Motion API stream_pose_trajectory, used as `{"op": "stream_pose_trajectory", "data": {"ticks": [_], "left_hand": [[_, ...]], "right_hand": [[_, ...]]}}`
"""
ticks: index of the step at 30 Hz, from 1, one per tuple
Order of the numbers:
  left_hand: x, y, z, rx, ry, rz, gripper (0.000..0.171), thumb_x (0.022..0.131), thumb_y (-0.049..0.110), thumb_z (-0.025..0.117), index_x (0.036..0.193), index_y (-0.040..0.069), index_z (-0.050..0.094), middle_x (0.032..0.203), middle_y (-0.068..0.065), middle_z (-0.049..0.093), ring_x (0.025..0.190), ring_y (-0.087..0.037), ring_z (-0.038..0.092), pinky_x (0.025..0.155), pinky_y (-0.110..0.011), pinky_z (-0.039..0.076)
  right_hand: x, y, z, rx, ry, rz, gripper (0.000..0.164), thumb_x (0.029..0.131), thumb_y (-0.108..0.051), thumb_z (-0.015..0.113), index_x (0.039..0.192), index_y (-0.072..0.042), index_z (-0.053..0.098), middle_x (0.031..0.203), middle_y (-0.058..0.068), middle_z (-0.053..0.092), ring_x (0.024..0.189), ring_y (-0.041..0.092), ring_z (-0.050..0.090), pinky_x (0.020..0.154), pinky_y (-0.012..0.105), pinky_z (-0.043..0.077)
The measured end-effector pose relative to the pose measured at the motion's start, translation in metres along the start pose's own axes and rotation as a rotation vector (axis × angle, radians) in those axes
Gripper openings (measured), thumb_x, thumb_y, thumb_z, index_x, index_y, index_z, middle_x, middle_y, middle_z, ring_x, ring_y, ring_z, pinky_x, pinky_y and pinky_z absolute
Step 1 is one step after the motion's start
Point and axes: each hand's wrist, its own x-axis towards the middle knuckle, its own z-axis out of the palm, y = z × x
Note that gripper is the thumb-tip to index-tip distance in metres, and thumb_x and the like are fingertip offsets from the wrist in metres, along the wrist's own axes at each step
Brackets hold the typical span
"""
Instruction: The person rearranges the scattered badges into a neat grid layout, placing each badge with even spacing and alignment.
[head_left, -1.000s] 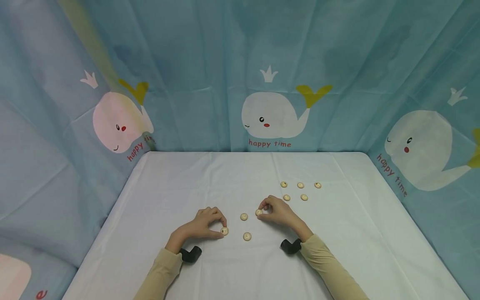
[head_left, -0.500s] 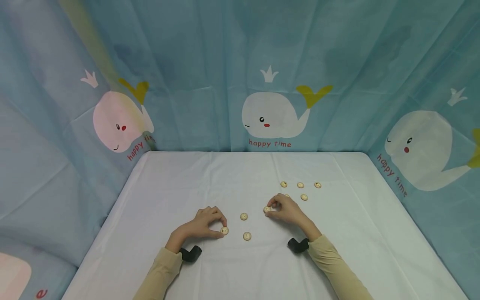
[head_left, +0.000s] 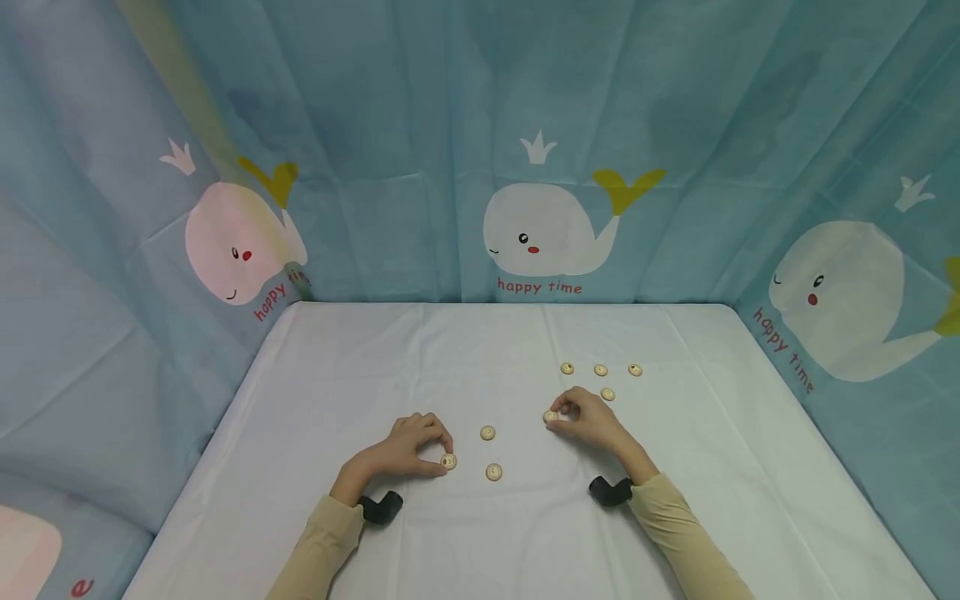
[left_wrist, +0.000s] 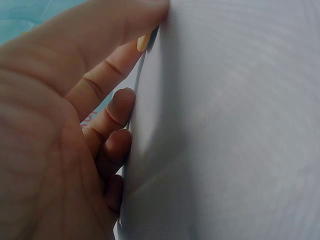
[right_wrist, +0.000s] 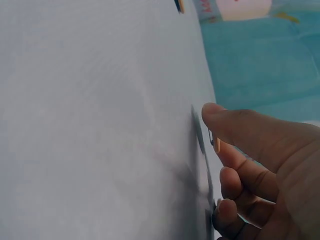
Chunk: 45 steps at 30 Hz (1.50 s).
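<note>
My left hand [head_left: 408, 448] pinches a small round pale wooden disc [head_left: 448, 462] between thumb and index finger, down at the white tablecloth. Its edge [left_wrist: 144, 42] shows under the thumb in the left wrist view. My right hand [head_left: 588, 419] pinches another such disc [head_left: 551, 417] by its rim. In the right wrist view this disc [right_wrist: 216, 144] is held slightly off the cloth, a shadow beside it. Between the hands lie two loose discs, one farther [head_left: 487, 432] and one nearer [head_left: 493, 472]. Marks on the discs are too small to read.
Beyond my right hand lie three discs in a back row, the middle one [head_left: 601, 370] among them, and a disc [head_left: 607, 394] in front. White cloth [head_left: 360, 358] covers the table. A blue whale-print curtain [head_left: 390, 233] stands along its back and sides.
My right hand has moved right and slightly away with its disc, and now hides a disc that lay at the left of the front row. The left hand has stayed still.
</note>
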Motion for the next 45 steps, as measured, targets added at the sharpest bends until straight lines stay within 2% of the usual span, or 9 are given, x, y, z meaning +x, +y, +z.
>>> {"op": "stream_pose_trajectory", "data": {"ticks": [13,28,45], "left_hand": [[0.001,-0.001,0.000,-0.002,-0.003,-0.010,0.022,0.077,0.042,0.072,0.094,0.035,0.058,0.097,0.015,0.046,0.089,-0.007,0.036,0.090,-0.046,0.024],[0.001,-0.002,0.000,0.001,0.007,0.015,0.022,0.078,0.043,0.071,0.094,0.033,0.059,0.097,0.014,0.047,0.088,-0.006,0.036,0.089,-0.047,0.025],[0.000,-0.003,0.000,0.000,-0.008,0.002,0.021,0.078,0.044,0.070,0.094,0.036,0.058,0.098,0.015,0.047,0.089,-0.006,0.037,0.090,-0.045,0.024]], "right_hand": [[-0.010,0.012,-0.019,0.007,0.028,0.065,0.025,0.074,-0.027,0.078,0.090,-0.013,0.065,0.083,-0.001,0.056,0.073,0.014,0.046,0.064,0.027,0.037],[-0.022,0.037,-0.037,-0.044,0.090,0.098,0.024,0.074,-0.025,0.078,0.089,-0.012,0.065,0.083,0.000,0.055,0.070,0.013,0.045,0.062,0.025,0.037],[-0.029,0.060,-0.059,-0.097,0.138,0.180,0.027,0.076,-0.027,0.076,0.092,-0.007,0.065,0.085,0.003,0.055,0.071,0.014,0.045,0.061,0.026,0.038]]}}
